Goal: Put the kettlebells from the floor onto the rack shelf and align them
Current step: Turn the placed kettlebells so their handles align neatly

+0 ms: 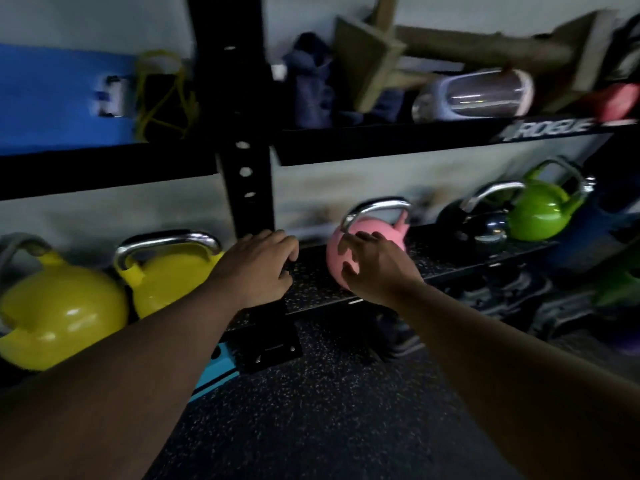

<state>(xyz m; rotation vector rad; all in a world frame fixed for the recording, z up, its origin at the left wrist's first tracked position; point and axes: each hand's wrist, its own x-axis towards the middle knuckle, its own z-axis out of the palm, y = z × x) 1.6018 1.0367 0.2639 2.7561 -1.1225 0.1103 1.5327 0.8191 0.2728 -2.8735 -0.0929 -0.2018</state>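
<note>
Pink round kettlebell with chrome handle (367, 251) sat on the black speckled-rubber rack shelf (311, 289), right hand (375, 271) spread-fingered against its front, likely nudging it into line, left hand (259, 268) loosely curled, empty, resting on the shelf for support.

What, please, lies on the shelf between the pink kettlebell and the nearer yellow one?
Only the left hand, resting on the speckled shelf beside the black rack post, in the head view.
</note>
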